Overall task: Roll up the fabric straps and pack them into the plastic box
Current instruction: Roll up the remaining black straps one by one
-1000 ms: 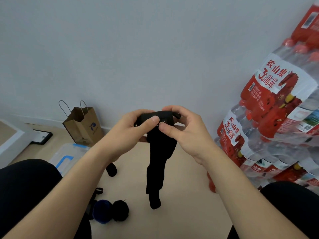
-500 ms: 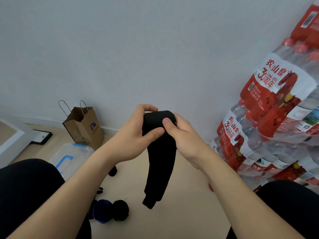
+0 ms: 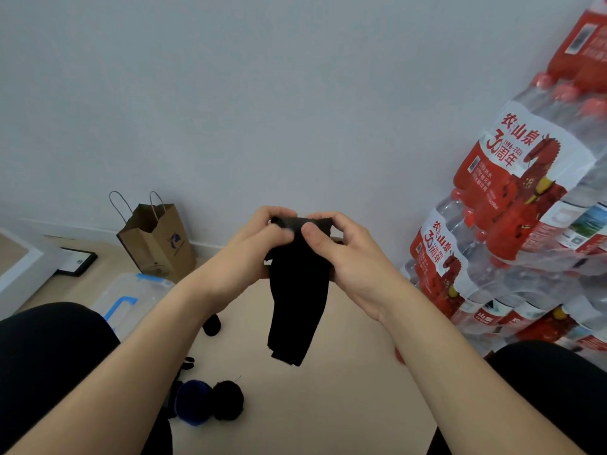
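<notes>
A black fabric strap hangs in front of me, its top end wound into a small roll. My left hand and my right hand both pinch that roll between thumbs and fingers, side by side. The loose tail dangles above the floor. Two rolled straps, one dark blue and one black, lie on the floor below my left arm, and another black roll lies farther back. The clear plastic box with blue clasps sits on the floor at the left, partly behind my left forearm.
A brown paper bag stands against the wall behind the box. Stacked packs of water bottles rise at the right. A black-framed item and a white board lie at the far left. My knees fill both lower corners.
The hanging tail has grown shorter and its end has risen from the floor. Both hands have kept turning the roll at the top.
</notes>
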The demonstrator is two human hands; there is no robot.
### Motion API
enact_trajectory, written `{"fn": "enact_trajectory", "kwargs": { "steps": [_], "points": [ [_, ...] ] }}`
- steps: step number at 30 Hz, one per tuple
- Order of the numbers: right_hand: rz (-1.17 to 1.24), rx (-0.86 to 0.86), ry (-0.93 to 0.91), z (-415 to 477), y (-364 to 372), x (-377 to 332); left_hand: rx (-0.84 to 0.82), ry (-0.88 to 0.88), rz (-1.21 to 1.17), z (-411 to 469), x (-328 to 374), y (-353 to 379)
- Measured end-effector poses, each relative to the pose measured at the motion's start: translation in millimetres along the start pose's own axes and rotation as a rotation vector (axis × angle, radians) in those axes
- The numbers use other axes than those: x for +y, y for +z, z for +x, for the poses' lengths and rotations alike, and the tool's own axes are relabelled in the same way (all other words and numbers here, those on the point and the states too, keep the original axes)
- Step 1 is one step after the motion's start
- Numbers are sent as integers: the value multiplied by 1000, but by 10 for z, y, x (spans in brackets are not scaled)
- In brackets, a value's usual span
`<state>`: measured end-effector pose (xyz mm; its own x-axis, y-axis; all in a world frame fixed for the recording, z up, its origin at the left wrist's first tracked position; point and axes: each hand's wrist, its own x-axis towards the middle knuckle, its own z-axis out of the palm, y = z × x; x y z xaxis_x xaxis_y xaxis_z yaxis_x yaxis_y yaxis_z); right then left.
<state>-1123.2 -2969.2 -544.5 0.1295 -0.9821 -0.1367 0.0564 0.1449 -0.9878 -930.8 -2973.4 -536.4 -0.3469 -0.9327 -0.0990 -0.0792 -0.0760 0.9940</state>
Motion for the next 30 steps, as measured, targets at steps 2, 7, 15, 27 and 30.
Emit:
{"fn": "enact_trajectory", "kwargs": {
  "steps": [2,7,15,27,30],
  "points": [
    [-26,6,-49,-22,1,-10,-18,-15,81,-3,-3,-20],
    [132,-92,81,-56,100,26,54,70,196,-1,-23,-58],
    [-159,30,-81,-38,54,8,48,23,-72,17,-44,48],
    [-175,-75,117,-23,55,22,138,89,146,17,-20,-24],
    [-170,-58,152,-3,17,24,92,99,149,14,-23,-50]
  ]
}}
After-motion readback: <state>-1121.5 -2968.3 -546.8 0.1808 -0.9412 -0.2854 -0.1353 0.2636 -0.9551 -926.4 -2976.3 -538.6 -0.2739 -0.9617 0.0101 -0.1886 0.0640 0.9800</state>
